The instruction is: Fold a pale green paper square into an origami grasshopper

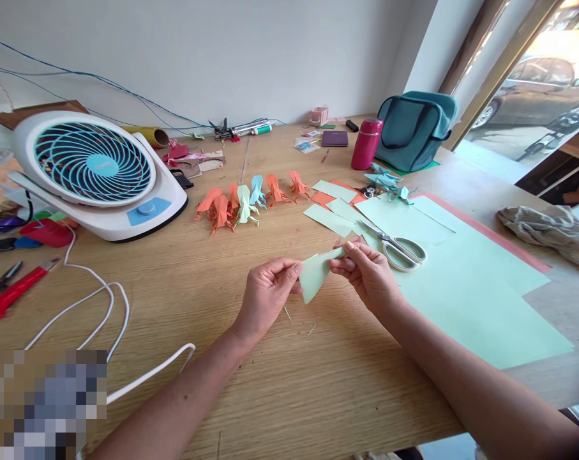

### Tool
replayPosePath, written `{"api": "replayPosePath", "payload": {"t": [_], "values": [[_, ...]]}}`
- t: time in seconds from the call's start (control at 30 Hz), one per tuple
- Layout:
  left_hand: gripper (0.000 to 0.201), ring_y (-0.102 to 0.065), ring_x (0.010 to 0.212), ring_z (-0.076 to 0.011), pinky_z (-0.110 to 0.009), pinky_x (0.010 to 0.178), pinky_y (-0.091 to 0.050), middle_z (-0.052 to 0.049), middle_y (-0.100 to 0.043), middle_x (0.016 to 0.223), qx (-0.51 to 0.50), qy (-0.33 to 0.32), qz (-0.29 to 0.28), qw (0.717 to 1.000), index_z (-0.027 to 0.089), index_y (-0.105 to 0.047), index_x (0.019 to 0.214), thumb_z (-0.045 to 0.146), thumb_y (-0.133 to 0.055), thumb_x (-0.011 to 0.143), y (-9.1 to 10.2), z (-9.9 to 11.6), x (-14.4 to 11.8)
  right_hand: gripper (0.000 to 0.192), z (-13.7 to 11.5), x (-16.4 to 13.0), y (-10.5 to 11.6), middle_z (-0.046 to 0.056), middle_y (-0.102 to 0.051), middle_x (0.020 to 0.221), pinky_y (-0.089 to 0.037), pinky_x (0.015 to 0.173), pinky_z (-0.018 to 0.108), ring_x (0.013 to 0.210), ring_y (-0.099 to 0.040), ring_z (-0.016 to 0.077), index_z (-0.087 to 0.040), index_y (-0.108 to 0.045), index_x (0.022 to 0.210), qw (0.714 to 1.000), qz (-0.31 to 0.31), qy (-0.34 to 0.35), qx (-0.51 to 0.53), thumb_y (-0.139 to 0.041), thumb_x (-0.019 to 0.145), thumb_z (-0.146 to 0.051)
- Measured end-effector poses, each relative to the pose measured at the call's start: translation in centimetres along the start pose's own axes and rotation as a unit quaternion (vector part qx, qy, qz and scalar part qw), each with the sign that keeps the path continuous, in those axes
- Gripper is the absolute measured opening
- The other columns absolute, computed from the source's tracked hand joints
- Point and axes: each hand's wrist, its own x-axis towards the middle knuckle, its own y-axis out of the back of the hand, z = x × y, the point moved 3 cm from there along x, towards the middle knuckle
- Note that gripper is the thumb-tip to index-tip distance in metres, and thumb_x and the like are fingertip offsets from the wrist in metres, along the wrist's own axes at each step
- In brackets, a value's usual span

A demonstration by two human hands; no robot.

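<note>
Both my hands hold one small folded piece of pale green paper [314,273] just above the wooden table [279,383]. My left hand [266,295] pinches its left edge with thumb and fingers. My right hand [368,271] pinches its upper right tip. A row of finished origami figures [251,197], orange, light green and light blue, stands farther back on the table. White-handled scissors [397,248] lie just right of my right hand on a large pale green sheet [461,287].
A white fan [95,172] with a white cable [97,306] stands at the left, with a red cutter [11,294] near it. A pink flask [366,144], a teal bag [416,128], cut paper squares [334,204], small teal figures [387,182] and a crumpled cloth [548,233] lie farther back and right.
</note>
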Motion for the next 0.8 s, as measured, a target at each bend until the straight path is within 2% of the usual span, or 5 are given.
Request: {"api": "replayPosePath", "payload": {"t": [0.1, 0.23, 0.4, 0.63, 0.8], "values": [[0.021, -0.062, 0.062, -0.0123, -0.022, 0.060, -0.053, -0.001, -0.071, 0.075, 0.082, -0.063, 0.006, 0.995, 0.017, -0.076, 0.084, 0.036, -0.067, 0.088, 0.1, 0.6, -0.3, 0.030, -0.1, 0.1, 0.0, 0.003, -0.076, 0.072, -0.062, 0.072, 0.024, 0.070, -0.075, 0.0150, -0.018, -0.077, 0.088, 1.000, 0.003, 0.002, 0.002, -0.082, 0.076, -0.045], [0.018, -0.058, 0.058, -0.0109, -0.021, 0.059, -0.045, -0.001, -0.074, 0.076, 0.207, -0.153, 0.020, 0.966, 0.018, -0.074, 0.085, 0.030, -0.063, 0.092, 0.1, 1.3, -0.9, 0.030, -0.5, 0.0, -0.2, 0.003, -0.076, 0.070, -0.062, 0.072, 0.024, 0.069, -0.075, 0.0147, -0.017, -0.077, 0.086, 1.000, -0.001, 0.008, -0.003, -0.082, 0.076, -0.045], [0.018, -0.052, 0.056, -0.0097, -0.022, 0.061, -0.042, 0.000, -0.071, 0.073, 0.265, -0.233, 0.039, 0.935, 0.018, -0.068, 0.078, 0.025, -0.059, 0.093, -0.1, 2.0, -1.5, 0.030, -1.0, -0.2, -0.4, 0.001, -0.073, 0.063, -0.061, 0.069, 0.025, 0.064, -0.073, 0.0143, -0.018, -0.076, 0.084, 1.000, -0.007, 0.009, -0.007, -0.083, 0.075, -0.045], [0.028, -0.042, 0.052, -0.0086, -0.021, 0.053, -0.033, 0.004, -0.052, 0.062, 0.220, -0.148, 0.002, 0.964, 0.019, -0.054, 0.070, 0.031, -0.056, 0.094, -0.4, 1.0, -0.9, 0.029, -1.0, -0.2, -0.3, 0.001, -0.074, 0.068, -0.061, 0.071, 0.025, 0.066, -0.073, 0.0140, -0.019, -0.075, 0.087, 1.000, 0.008, 0.007, -0.001, -0.082, 0.076, -0.046], [0.031, -0.040, 0.057, -0.0109, -0.022, 0.057, -0.033, 0.004, -0.042, 0.062, 0.187, -0.100, 0.023, 0.977, 0.020, -0.048, 0.071, 0.036, -0.050, 0.097, 0.3, 0.0, 0.1, 0.031, -0.9, 0.1, -0.1, -0.002, -0.067, 0.060, -0.057, 0.068, 0.026, 0.064, -0.070, 0.0138, -0.019, -0.070, 0.080, 0.999, 0.021, -0.033, -0.021, -0.084, 0.071, -0.046]]}}
